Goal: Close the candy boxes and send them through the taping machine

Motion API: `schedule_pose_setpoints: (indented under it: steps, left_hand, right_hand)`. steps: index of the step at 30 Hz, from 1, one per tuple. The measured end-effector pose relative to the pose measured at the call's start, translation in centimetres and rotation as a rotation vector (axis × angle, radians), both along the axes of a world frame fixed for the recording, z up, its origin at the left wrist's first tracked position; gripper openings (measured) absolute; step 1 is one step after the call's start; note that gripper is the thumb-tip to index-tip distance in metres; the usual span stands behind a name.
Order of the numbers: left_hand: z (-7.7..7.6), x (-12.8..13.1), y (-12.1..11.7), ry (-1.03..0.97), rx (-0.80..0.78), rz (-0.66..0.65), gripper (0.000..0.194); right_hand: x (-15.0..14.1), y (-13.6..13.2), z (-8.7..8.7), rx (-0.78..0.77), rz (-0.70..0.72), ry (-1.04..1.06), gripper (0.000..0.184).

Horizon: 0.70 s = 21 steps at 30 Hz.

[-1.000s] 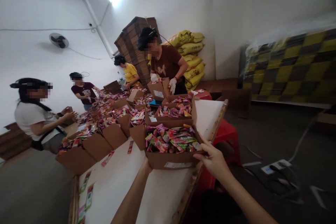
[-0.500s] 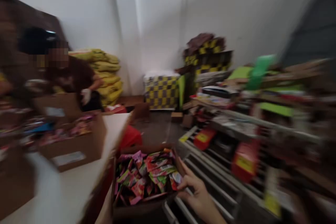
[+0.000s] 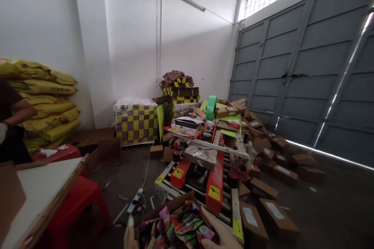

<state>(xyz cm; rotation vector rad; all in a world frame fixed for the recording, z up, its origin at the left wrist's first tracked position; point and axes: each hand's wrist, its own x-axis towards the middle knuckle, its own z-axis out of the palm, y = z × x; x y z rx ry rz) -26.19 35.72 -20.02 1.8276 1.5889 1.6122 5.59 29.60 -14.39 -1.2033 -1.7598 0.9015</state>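
Note:
I carry an open cardboard box (image 3: 172, 205) full of colourful sachets (image 3: 181, 227) at the bottom edge of the head view. My left hand (image 3: 130, 235) grips its left side, thumb up along the wall. My right hand (image 3: 217, 233) holds the right side, fingers over the rim. Straight ahead stands a carton-sealing machine (image 3: 204, 167) with rollers, orange guards and a green tape roll (image 3: 211, 107).
A white worktable (image 3: 37, 190) and red stool (image 3: 78, 206) are at the left, with a person's arm (image 3: 14, 113) beside yellow sacks (image 3: 43, 101). Sealed cartons (image 3: 277, 163) litter the floor right of the machine. A power strip (image 3: 136, 198) lies on the floor. Grey doors (image 3: 306, 74) fill the right wall.
I have lifted the box off the worktable and swung right with it. The view now faces the sealing machine instead of the table and the other workers.

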Motion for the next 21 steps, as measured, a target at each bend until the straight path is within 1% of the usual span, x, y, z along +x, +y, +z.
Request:
schedule_pose_setpoints:
  steps: [2,3,4,6,8,10,11,12,13,14,15,17,18,20,21]
  left_hand:
    - [-0.9,0.3,0.0,0.323,0.144,-0.067,0.064]
    - [-1.2,0.7,0.1,0.512,0.195,-0.144,0.064]
    - [-1.4,1.2,0.2,0.683,0.214,-0.237,0.062]
    - [-1.5,2.6,0.6,0.921,0.180,-0.393,0.056]
    - [-1.2,3.9,0.6,1.029,0.090,-0.496,0.053]
    - [-0.4,5.0,0.2,1.029,-0.032,-0.553,0.059]
    - [0.2,5.4,-0.2,0.998,-0.095,-0.579,0.066]
    - [0.9,5.7,-0.5,0.945,-0.160,-0.601,0.070]
    - [1.7,5.8,-0.7,0.871,-0.223,-0.617,0.069]
    - [2.4,5.9,-0.8,0.768,-0.291,-0.639,0.064]
    - [3.1,5.9,-0.7,0.652,-0.355,-0.668,0.057]
    - [4.4,5.7,-0.4,0.441,-0.451,-0.733,0.043]
    - [5.0,5.5,-0.2,0.370,-0.483,-0.757,0.040]
    - [5.9,5.2,-0.2,0.316,-0.509,-0.786,0.041]
    - [6.2,5.0,-0.5,0.332,-0.505,-0.785,0.043]
  right_hand:
    - [-0.4,0.5,0.3,-0.001,0.027,-0.079,0.065]
    - [-0.6,0.7,0.2,0.026,0.055,-0.115,0.059]
    - [-0.9,1.0,-0.1,0.064,0.085,-0.151,0.055]
    - [-1.5,1.4,-0.9,0.143,0.115,-0.239,0.050]
    - [-2.3,1.6,-1.6,0.171,0.068,-0.353,0.044]
    - [-3.2,1.6,-1.7,0.162,-0.055,-0.466,0.032]
    - [-3.7,1.7,-1.6,0.153,-0.128,-0.520,0.031]
    - [-4.3,1.8,-1.5,0.148,-0.199,-0.567,0.036]
    - [-4.8,1.9,-1.3,0.155,-0.258,-0.600,0.042]
    - [-5.4,2.2,-1.2,0.174,-0.302,-0.618,0.046]
    - [-5.9,2.6,-1.1,0.196,-0.343,-0.631,0.046]
    - [-6.8,3.6,-1.1,0.217,-0.432,-0.659,0.036]
    - [-7.1,4.2,-1.0,0.219,-0.476,-0.680,0.030]
    - [-7.5,5.0,-0.9,0.212,-0.527,-0.730,0.021]
    - [-7.6,5.2,-0.9,0.220,-0.530,-0.743,0.020]
